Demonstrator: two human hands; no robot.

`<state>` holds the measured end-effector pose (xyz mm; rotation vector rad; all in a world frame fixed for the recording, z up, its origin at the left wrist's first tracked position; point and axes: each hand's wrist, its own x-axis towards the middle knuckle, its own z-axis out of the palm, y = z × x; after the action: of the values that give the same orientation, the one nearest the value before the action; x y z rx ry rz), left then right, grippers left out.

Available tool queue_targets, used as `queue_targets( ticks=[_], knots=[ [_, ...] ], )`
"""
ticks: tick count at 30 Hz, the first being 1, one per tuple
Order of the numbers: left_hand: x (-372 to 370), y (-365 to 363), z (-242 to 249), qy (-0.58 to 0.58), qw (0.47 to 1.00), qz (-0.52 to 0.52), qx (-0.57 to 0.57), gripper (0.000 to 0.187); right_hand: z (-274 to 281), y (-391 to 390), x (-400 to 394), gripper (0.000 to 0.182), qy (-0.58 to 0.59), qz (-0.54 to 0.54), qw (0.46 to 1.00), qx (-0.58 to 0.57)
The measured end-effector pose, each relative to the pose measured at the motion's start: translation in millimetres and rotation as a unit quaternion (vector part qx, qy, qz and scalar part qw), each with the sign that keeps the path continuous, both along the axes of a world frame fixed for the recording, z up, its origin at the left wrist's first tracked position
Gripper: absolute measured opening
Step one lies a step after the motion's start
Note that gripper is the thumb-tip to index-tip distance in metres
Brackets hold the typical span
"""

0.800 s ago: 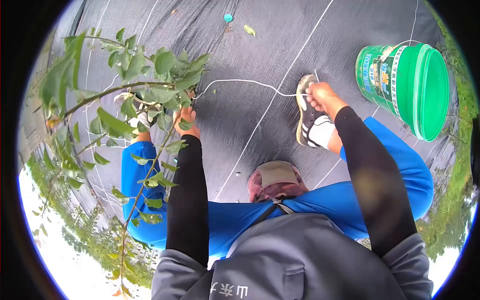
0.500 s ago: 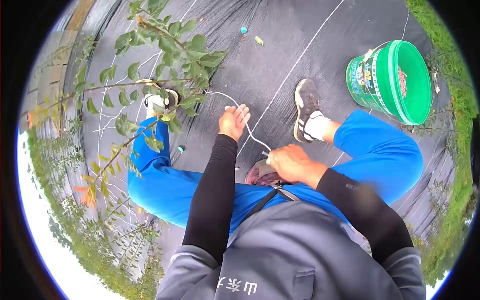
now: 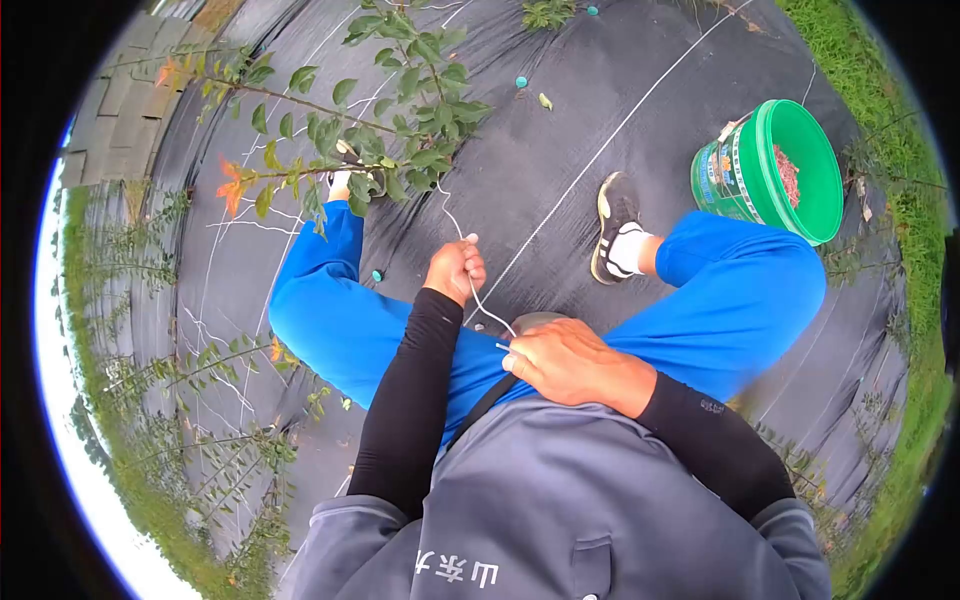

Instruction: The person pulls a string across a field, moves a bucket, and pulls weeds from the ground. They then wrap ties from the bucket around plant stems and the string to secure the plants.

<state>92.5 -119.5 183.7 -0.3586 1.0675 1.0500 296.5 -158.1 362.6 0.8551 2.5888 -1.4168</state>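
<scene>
A thin white cord [image 3: 451, 213] runs down from the leafy branch [image 3: 400, 150] to both hands. My left hand [image 3: 456, 270] is closed around the cord, between the branch and the lap. The cord passes on, slightly slack, to my right hand [image 3: 570, 361], which rests in front of the waist. Thumb and fingers there are pinched on the cord, and a short end sticks out on the left. The branch has green leaves and an orange tip and leans over the foot at the left.
A green bucket [image 3: 770, 180] with reddish-pink pieces inside lies tilted beyond the knee at the right. Black ground sheet [image 3: 540, 160] covers the ground, with a straight white line across it. More leafy branches [image 3: 230, 460] spread at the lower left. Grass [image 3: 840, 50] borders the right.
My left hand has closed around the cord; its fingers were loosely spread before. My right hand has drawn closer to the waist. The view has shifted, and the branch appears higher.
</scene>
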Motion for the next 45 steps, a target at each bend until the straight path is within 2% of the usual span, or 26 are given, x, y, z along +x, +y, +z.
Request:
queue_targets(
  ticks=[1,3,4,5,7,10,11,12,15,17,19,21,22,23,24,25,27,30,31,33,35,37,39,41,43,45],
  knots=[
    [3.5,-7.2,12.1,-0.013,1.0,-0.002,0.027,0.015,9.0,-2.3,7.5,0.033,0.01,-0.002,1.0,0.012],
    [9.7,-8.1,30.5,-0.066,0.995,0.065,0.049,0.019,31.3,-0.2,23.9,0.031,0.015,0.007,1.0,0.012],
    [0.2,-10.7,4.4,-0.129,0.982,0.092,0.104,0.026,44.4,1.6,32.3,0.029,0.005,0.018,1.0,-0.003],
    [-3.1,-9.3,7.8,-0.128,0.979,0.11,0.11,0.026,53.5,2.6,42.5,0.026,-0.002,0.03,1.0,-0.004],
    [-2.9,0.3,19.2,-0.051,0.972,0.227,0.018,0.033,73.2,4.6,61.1,0.024,-0.013,0.053,0.998,0.0],
    [-13.4,3.9,23.4,-0.058,0.953,0.296,-0.004,0.035,106.6,2.3,80.2,0.019,-0.049,0.071,0.996,0.02],
    [-13.9,6.7,28.4,-0.052,0.944,0.326,-0.01,0.034,117.7,0.7,83.7,0.018,-0.084,0.082,0.99,0.081],
    [-15.8,8.4,24.0,-0.057,0.943,0.327,-0.005,0.034,125.0,-1.1,88.3,0.017,-0.117,0.09,0.979,0.142],
    [-21.9,6.4,11.4,-0.066,0.957,0.278,0.048,0.03,134.3,-5.9,104.7,0.021,-0.161,0.102,0.957,0.22],
    [-24.1,4.1,18.5,-0.044,0.966,0.242,0.076,0.023,141.5,-5.8,108.3,0.025,-0.158,0.114,0.952,0.237],
    [-30.6,6.3,23.2,-0.061,0.962,0.258,0.069,0.021,145.4,-3.8,113.5,0.03,-0.153,0.127,0.946,0.256],
    [-44.5,5.3,27.3,-0.076,0.956,0.276,0.06,0.02,145.9,-1.7,121.5,0.037,-0.086,0.135,0.955,0.248],
    [-55.7,3.1,31.3,-0.106,0.956,0.255,0.097,0.019,145.1,-3.0,124.2,0.037,-0.084,0.14,0.955,0.248],
    [-66.1,0.8,35.4,-0.135,0.954,0.234,0.133,0.018,143.7,-6.5,127.6,0.043,-0.01,0.064,0.977,0.204],
    [-74.8,-1.1,48.2,-0.165,0.951,0.234,0.119,0.023,144.1,-9.8,132.1,0.048,0.062,-0.013,0.986,0.153],
    [-81.7,-4.9,55.2,-0.21,0.94,0.225,0.148,0.025,145.1,-9.8,137.3,0.048,0.063,-0.009,0.987,0.149],
    [-90.2,-9.2,75.3,-0.212,0.938,0.213,0.174,0.028,142.4,-5.7,144.7,0.054,0.115,-0.153,0.981,0.018],
    [-104.6,-18.5,87.7,-0.239,0.906,0.272,0.218,0.029,126.1,-11.0,143.5,0.056,0.186,-0.2,0.959,-0.079],
    [-110.1,-20.0,94.7,-0.188,0.908,0.312,0.207,0.029,121.9,-14.7,139.7,0.056,0.232,-0.221,0.937,-0.137],
    [-122.4,-21.2,109.1,-0.103,0.892,0.399,0.185,0.031,124.8,-19.1,124.2,0.055,0.221,-0.189,0.951,-0.11],
    [-145.2,-18.0,101.6,-0.076,0.844,0.489,0.205,0.024,124.5,-26.5,105.2,0.054,0.209,-0.153,0.963,-0.078],
    [-155.2,-15.6,125.3,-0.036,0.854,0.489,0.175,0.032,123.4,-28.8,86.6,0.052,0.252,-0.073,0.964,0.045],
    [-160.4,-20.4,142.7,-0.071,0.856,0.452,0.242,0.026,121.8,-19.4,92.0,0.051,0.264,-0.057,0.961,0.064],
    [-176.1,-27.7,145.1,-0.08,0.852,0.432,0.284,0.025,122.3,-12.6,95.7,0.05,0.24,-0.051,0.968,0.059],
    [-190.3,-36.4,149.9,-0.079,0.851,0.433,0.288,0.028,119.4,-7.3,100.6,0.05,0.259,-0.053,0.964,0.019],
    [-203.3,-45.5,150.3,-0.068,0.847,0.427,0.31,0.029,125.4,-5.5,105.8,0.053,0.22,-0.057,0.972,-0.057]
  ],
)
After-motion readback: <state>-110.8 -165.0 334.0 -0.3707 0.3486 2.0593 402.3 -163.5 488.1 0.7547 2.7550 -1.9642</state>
